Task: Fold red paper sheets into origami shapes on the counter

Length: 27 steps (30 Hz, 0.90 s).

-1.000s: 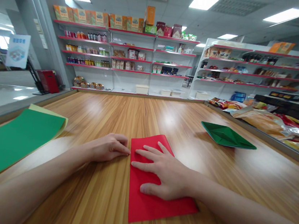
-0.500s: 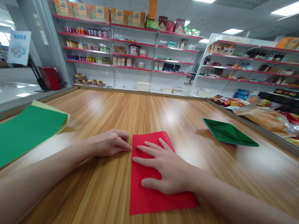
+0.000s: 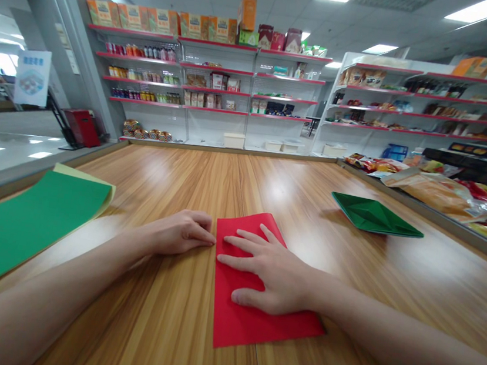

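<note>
A sheet of red paper (image 3: 244,324) lies on the wooden table (image 3: 163,326) in front of me; its far edge lifts slightly. Flat across the paper rests my right hand (image 3: 272,272), fingers spread and pressing on its upper face. At the left edge of the sheet is my left hand (image 3: 186,233), its fingers curled and the thumb and index tips pinched together at that edge. How much paper is between those tips is hard to see.
Several green and pale yellow sheets (image 3: 30,221) lie at the left, their far ends curling up. A folded dark green paper shape (image 3: 375,215) sits to the right. Bagged snacks (image 3: 437,194) lie beyond the right rim. Stocked shelves (image 3: 217,70) stand behind the table.
Both hands and the red paper stay in practically the same place. Only a very slight shift of the whole view shows.
</note>
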### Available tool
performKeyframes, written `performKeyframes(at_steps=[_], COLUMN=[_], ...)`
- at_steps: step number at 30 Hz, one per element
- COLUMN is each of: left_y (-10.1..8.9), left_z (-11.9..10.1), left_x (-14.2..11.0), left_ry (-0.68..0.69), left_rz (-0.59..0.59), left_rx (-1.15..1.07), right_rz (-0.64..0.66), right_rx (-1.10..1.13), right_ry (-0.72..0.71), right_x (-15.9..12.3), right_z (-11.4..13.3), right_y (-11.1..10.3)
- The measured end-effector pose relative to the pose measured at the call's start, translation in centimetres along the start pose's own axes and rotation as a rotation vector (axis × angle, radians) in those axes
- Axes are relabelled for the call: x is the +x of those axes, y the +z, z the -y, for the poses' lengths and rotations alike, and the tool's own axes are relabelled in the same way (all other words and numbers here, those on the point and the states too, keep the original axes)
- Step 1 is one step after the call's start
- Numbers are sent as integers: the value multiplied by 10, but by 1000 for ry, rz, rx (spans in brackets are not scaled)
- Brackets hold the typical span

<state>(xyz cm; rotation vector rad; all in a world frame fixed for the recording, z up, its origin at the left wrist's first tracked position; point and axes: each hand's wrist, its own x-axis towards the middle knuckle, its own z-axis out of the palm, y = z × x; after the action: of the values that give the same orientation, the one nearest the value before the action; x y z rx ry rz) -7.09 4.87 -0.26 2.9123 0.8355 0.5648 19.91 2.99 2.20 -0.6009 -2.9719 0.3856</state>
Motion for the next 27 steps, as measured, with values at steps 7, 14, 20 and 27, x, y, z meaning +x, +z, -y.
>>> performKeyframes(at_steps=[7, 14, 20, 27], left_y=[-2, -3, -2, -3], left_z=[-3, -4, -3, -4], left_x=[2, 1, 0, 1], left_ry=[10, 2, 1, -3], left_rz=[19, 39, 40, 34], left_rx=[32, 53, 51, 52], right_rz=[2, 5, 8, 2], right_rx=[-5, -5, -6, -2], right_ry=[5, 2, 1, -3], right_x=[0, 1, 0, 0], right_z=[0, 0, 0, 0], right_y=[1, 0, 0, 0])
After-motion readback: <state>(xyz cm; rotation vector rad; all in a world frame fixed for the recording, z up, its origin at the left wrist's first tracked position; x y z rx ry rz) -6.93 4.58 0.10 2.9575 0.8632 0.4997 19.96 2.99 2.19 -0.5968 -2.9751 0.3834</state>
